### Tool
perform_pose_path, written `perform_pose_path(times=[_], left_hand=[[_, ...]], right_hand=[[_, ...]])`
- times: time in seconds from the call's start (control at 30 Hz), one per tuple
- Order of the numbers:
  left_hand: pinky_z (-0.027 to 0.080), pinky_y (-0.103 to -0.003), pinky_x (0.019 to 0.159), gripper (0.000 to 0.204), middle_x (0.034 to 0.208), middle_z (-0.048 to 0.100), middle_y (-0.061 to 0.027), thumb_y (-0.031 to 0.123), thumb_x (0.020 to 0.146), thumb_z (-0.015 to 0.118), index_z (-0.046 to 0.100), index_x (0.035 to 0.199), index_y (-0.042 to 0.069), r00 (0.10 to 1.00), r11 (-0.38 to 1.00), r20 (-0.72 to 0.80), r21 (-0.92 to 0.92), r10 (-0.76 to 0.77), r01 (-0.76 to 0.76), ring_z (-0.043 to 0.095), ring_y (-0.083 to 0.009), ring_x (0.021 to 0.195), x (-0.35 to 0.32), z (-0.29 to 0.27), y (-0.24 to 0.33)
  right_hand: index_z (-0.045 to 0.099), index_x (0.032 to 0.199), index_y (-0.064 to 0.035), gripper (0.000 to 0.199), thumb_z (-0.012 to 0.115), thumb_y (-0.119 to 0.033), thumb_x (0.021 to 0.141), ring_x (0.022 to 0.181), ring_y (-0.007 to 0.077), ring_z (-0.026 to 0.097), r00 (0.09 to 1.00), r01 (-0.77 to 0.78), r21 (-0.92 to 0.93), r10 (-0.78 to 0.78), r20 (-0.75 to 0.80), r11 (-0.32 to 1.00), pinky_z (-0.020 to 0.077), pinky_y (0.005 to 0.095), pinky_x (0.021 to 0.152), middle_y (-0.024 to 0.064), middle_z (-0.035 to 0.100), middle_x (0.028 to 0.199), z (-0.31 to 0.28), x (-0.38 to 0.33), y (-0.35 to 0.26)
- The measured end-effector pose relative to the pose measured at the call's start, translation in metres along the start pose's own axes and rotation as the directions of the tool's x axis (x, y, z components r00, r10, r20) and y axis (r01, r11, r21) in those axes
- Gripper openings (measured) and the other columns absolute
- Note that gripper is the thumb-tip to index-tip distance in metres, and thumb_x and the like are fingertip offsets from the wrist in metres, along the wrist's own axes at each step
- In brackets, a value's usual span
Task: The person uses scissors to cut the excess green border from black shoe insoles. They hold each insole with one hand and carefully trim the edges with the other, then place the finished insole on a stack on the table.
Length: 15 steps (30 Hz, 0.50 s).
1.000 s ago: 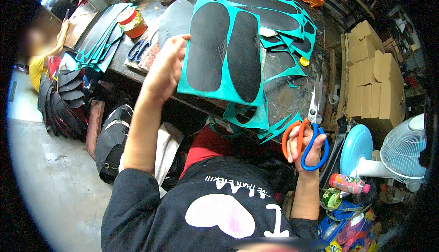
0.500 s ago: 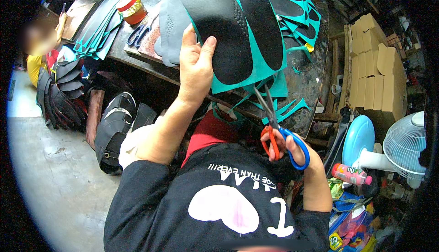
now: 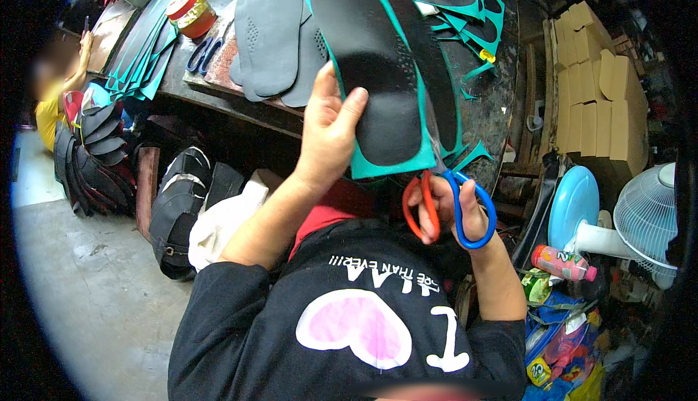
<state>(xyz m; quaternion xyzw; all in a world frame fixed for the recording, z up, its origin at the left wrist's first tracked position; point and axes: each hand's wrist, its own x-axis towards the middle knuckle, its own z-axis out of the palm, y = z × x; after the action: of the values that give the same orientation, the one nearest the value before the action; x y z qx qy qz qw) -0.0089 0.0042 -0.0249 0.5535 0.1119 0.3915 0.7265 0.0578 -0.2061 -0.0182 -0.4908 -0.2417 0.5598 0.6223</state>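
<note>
the left hand (image 3: 329, 135) pinches a green sheet (image 3: 378, 66) of long, dotted black ovals over the table (image 3: 482, 121)'s near edge. the right hand (image 3: 469, 213) curls through round-handled scissors (image 3: 448, 178), metal blades at the sheet.

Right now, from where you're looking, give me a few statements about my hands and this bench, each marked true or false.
1. The right hand holds the scissors. True.
2. Both scissor handles are blue. False: one is red-orange, the other blue.
3. The left hand grips the jar. False: it grips a teal-and-black sheet.
4. The red-lidded jar stands on the bench. True.
</note>
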Motion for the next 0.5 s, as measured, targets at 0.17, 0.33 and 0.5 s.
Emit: perform_pose_path(times=[0.17,0.33,0.5], left_hand=[[0.033,-0.032,0.103,0.039,0.122,0.051,-0.0108,-0.001,0.088,0.052,0.040,0.125,0.001,0.986,0.982,0.001,-0.096,-0.165,0.165,0.047,-0.0179,0.117,-0.001,-0.003,0.008],[0.044,-0.031,0.091,0.043,0.113,0.057,-0.0101,0.006,0.087,0.060,0.041,0.125,0.000,0.973,0.974,0.044,-0.034,-0.225,0.226,0.056,-0.0174,0.102,0.015,-0.013,0.018],[0.041,-0.032,0.096,0.046,0.119,0.056,-0.0098,0.004,0.088,0.060,0.040,0.129,0.001,0.983,0.987,0.115,-0.062,-0.144,0.151,0.053,-0.0162,0.108,0.005,0.001,0.009]], right_hand=[[0.049,0.094,-0.0006,0.083,0.033,-0.080,0.078,0.033,0.0110,0.042,0.987,-0.093,-0.017,0.090,-0.134,0.996,0.0360,0.0223,0.034,0.0014,0.043,0.045,0.004,-0.006,0.001],[0.050,0.094,-0.0005,0.085,0.029,-0.081,0.078,0.036,0.0116,0.046,0.985,-0.158,-0.150,0.146,-0.086,0.976,0.0384,0.0211,0.037,0.0030,0.046,0.047,0.002,-0.009,-0.003],[0.051,0.112,0.0014,0.095,0.021,-0.083,0.078,0.041,0.0136,0.049,0.992,-0.092,-0.068,0.085,-0.097,0.993,0.0420,0.0232,0.044,0.0049,0.049,0.051,0.005,-0.005,-0.009]])
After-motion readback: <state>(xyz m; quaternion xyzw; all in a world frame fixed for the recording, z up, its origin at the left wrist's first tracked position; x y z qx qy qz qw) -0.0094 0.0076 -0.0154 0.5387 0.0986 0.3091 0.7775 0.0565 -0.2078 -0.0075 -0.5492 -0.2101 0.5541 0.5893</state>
